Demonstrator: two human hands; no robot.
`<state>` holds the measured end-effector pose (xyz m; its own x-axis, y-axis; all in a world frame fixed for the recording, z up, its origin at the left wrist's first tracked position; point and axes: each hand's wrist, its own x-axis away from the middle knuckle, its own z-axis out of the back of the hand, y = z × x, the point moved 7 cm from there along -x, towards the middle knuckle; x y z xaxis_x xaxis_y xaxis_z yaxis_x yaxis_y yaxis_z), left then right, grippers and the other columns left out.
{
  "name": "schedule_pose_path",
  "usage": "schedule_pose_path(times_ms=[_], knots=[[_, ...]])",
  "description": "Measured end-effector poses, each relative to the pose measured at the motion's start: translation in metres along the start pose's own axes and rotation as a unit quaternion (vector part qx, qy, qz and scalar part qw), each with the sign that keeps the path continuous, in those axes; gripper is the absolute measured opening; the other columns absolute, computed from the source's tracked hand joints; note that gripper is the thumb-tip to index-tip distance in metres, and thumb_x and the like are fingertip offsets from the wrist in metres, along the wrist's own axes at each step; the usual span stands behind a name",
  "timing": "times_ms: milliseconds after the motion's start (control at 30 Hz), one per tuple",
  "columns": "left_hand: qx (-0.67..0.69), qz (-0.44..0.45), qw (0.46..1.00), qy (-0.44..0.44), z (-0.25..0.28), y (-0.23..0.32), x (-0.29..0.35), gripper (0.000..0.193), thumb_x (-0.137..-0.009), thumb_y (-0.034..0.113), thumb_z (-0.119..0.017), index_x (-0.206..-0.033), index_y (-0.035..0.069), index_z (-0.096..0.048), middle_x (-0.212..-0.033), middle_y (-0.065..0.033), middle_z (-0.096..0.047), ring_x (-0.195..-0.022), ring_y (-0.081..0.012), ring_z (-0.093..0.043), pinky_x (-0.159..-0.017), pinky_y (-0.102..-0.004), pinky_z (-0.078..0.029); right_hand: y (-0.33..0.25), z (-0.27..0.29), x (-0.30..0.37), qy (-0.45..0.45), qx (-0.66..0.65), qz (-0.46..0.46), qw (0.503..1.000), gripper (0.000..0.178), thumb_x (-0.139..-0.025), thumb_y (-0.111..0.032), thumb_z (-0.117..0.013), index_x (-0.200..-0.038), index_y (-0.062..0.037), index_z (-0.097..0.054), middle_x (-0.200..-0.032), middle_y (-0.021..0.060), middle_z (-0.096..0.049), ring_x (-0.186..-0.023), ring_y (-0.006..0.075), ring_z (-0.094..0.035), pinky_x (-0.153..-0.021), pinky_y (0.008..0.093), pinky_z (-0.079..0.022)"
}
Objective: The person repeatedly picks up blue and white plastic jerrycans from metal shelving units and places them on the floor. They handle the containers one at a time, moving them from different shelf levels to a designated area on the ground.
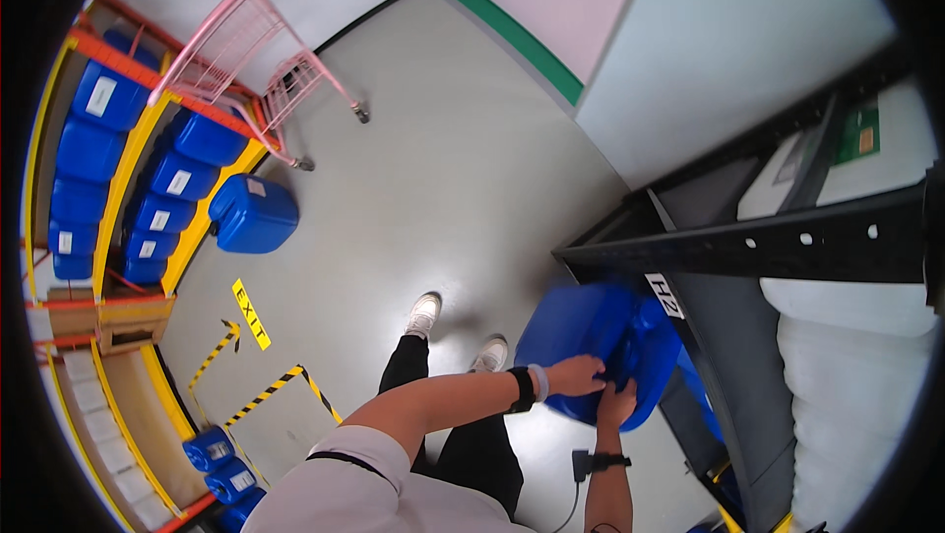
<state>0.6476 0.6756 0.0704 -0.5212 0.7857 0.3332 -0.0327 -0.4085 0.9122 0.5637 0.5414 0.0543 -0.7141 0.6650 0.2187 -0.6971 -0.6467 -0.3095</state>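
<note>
A large blue plastic jerrycan (573,326) is in front of me on the right, against the dark shelving rack. My left hand (577,376) reaches across to its near side, fingers curled at the handle area. Close beside it, my right hand (617,404) is also closed on the can near the same recess. The can hides parts of the fingers. It is tilted, and its far right portion goes in by the lower shelf of the rack. I cannot tell whether its underside rests on anything.
The black metal rack (709,248) on the right holds white bulky goods (837,395). Another blue jerrycan (258,213) stands on the floor by the orange-and-yellow shelving (123,188) filled with blue cans. A pink wire cart (236,51) is behind it. Striped tape (266,395) marks the floor.
</note>
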Motion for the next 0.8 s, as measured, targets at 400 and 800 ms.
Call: schedule_pose_path(times_ms=[400, 800], knots=[[0.159, 0.162, 0.966, 0.126, 0.081, -0.101, 0.159, 0.051, -0.078, 0.027, -0.056, -0.116, -0.005, -0.044, -0.097, -0.0214, -0.057, -0.085, -0.0306, -0.058, -0.075, -0.0363, -0.046, -0.173, -0.047, 0.14, -0.221, 0.104, 0.277, 0.929, 0.034, -0.064, -0.018, -0.062, -0.094, -0.0031, -0.054, -0.076, 0.0188, -0.06, -0.072, 0.0363, -0.058, -0.064, 0.0432, -0.046], [0.51, 0.198, 0.706, 0.449, 0.198, -0.202, 0.505, 0.03, -0.08, 0.022, -0.06, -0.097, 0.003, -0.044, -0.088, -0.0104, -0.053, -0.078, -0.0165, -0.056, -0.063, -0.0282, -0.049, -0.456, -0.137, 0.381, -0.302, 0.112, 0.664, 0.675, 0.028, -0.061, -0.018, -0.063, -0.085, -0.0061, -0.056, -0.067, 0.0132, -0.059, -0.062, 0.0298, -0.058, -0.055, 0.0386, -0.046]])
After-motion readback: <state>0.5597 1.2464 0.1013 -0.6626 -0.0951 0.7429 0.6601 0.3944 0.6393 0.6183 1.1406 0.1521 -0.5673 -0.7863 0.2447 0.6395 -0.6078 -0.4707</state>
